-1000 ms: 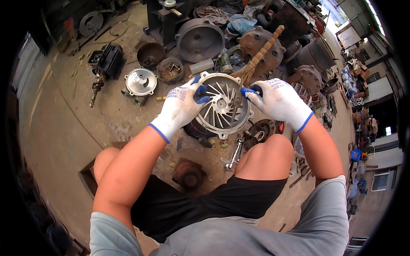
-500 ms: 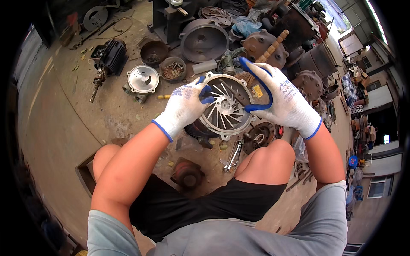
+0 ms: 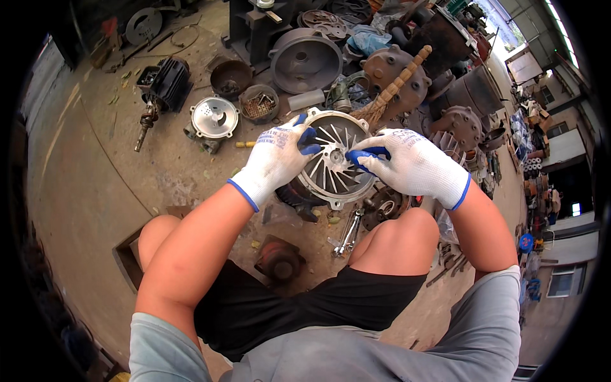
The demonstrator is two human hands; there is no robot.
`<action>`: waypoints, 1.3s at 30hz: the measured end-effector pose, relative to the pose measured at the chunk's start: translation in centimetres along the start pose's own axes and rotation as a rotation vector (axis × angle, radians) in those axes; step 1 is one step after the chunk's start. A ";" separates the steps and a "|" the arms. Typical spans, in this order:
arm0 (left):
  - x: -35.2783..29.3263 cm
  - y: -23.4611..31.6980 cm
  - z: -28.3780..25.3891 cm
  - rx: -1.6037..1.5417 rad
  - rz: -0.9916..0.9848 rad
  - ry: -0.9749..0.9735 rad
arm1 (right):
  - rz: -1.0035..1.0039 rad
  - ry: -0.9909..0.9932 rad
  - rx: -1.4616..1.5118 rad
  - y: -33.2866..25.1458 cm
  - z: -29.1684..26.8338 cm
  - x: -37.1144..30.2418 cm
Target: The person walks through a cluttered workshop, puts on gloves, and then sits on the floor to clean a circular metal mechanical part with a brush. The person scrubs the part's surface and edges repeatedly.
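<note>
A round silver metal housing (image 3: pixel 316 194) stands between my knees, with a bladed impeller (image 3: pixel 329 167) set inside its ring. My left hand (image 3: pixel 280 151), in a white glove with blue fingertips, grips the housing's left rim; its curled fingers hide that part of the edge. Over the right side of the impeller is my right hand (image 3: pixel 407 162), gloved alike. Its fingers are drawn together close to the hub, and what they hold, if anything, is hidden. That hand also covers much of the right rim.
Wrenches (image 3: pixel 347 234) lie near my right knee, beside a dark round flange (image 3: pixel 388 202). A silver round cover (image 3: pixel 214 118) and a bowl of small parts (image 3: pixel 259 104) sit beyond my left hand. A straw brush (image 3: pixel 398 86) leans behind the housing. A rusty part (image 3: pixel 280 258) rests between my legs.
My right hand has moved left over the impeller, and its wide-spread fingers have closed together. A dark rod seen across the housing no longer shows. My left hand stays at the rim.
</note>
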State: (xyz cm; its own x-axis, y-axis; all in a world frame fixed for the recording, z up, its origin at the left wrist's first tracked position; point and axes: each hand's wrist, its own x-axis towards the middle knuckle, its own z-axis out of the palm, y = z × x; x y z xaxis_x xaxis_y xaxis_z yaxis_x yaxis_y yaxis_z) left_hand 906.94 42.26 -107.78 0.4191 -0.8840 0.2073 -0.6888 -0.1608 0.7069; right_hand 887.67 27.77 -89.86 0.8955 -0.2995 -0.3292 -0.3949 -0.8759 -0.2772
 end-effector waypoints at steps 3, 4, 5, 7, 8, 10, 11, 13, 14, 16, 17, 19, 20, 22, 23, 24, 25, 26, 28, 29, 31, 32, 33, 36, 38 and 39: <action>0.0 -0.1 0.0 -0.007 0.004 0.008 | -0.110 0.111 -0.245 0.3 0.0 -0.4; 0.0 0.0 0.0 -0.008 0.005 0.014 | -0.133 0.182 -0.278 0.2 -0.1 -0.4; 0.0 0.1 0.0 -0.010 0.002 0.010 | -0.158 0.253 -0.311 0.2 -0.1 -0.5; 0.0 0.3 -0.1 -0.012 -0.004 0.001 | -0.169 0.225 -0.223 0.7 -0.6 -0.1; 0.0 0.3 -0.2 -0.017 -0.009 -0.002 | -0.108 0.182 -0.188 0.4 -0.8 -0.1; 0.1 0.5 -0.4 -0.029 -0.015 -0.009 | -0.046 0.204 -0.215 0.5 0.0 0.0; 0.2 0.7 -0.4 -0.031 -0.011 -0.014 | -0.070 0.268 -0.216 0.9 0.8 0.0; 0.3 0.8 -0.3 -0.031 -0.010 -0.026 | -0.124 0.393 -0.211 1.1 2.2 0.4; 0.2 0.5 -0.3 -0.021 -0.012 -0.031 | -0.036 0.284 -0.246 0.1 2.1 1.0; 0.1 -0.2 -0.4 0.001 -0.015 -0.042 | 0.059 0.103 -0.312 -1.6 2.2 3.0; 0.2 -0.1 -0.2 -0.002 -0.007 -0.027 | 0.074 0.065 -0.362 -1.2 2.6 3.7; 0.1 0.0 0.0 -0.006 -0.002 0.004 | 0.048 0.068 -0.265 -0.7 2.5 4.1; 0.0 0.0 0.0 -0.007 0.041 0.036 | 0.035 0.072 -0.208 -0.1 2.3 4.1; 0.1 0.0 0.1 0.011 0.031 0.024 | -0.015 0.119 -0.068 0.9 1.7 3.3; 0.1 0.0 0.2 0.016 0.026 0.018 | -0.010 0.116 0.026 1.0 0.8 2.4; 0.2 -0.1 0.2 0.011 0.006 -0.003 | -0.015 0.145 0.021 1.7 0.3 1.9; 0.1 -0.4 0.1 0.011 -0.015 -0.026 | -0.023 0.175 0.021 2.6 -0.1 1.2; 0.1 -0.4 0.0 0.006 -0.032 -0.046 | 0.023 0.178 0.070 3.8 -0.5 0.5; 0.0 -0.2 0.1 -0.005 -0.014 -0.027 | 0.063 0.273 0.110 6.5 0.1 -1.2; 0.0 0.0 -0.1 -0.006 -0.007 -0.017 | 0.078 0.322 0.132 7.9 0.5 -2.0; 0.1 0.4 -0.5 -0.019 0.012 -0.070 | 0.180 0.391 0.271 10.4 2.2 -3.4; 0.1 0.6 -0.6 -0.025 0.007 -0.077 | 0.207 0.461 0.416 11.7 4.0 -4.0; 0.2 0.7 -0.7 -0.028 -0.001 -0.084 | 0.262 0.526 0.501 11.5 5.3 -4.4; 0.3 0.5 -0.2 -0.038 0.003 -0.029 | 0.027 0.428 0.083 14.8 8.8 -5.6; -0.1 0.4 -0.3 -0.027 0.003 0.021 | -0.066 0.505 0.091 14.1 9.8 -6.2; -0.2 0.2 -0.3 -0.025 0.017 0.049 | -0.114 0.558 0.135 13.9 9.8 -6.7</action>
State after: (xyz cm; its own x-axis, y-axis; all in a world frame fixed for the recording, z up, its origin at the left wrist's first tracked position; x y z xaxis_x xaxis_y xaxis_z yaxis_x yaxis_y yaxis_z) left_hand 906.91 42.49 -107.49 0.4362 -0.8640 0.2517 -0.6814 -0.1344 0.7195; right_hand 874.20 21.34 -100.36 0.8919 -0.3923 0.2248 -0.2797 -0.8694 -0.4074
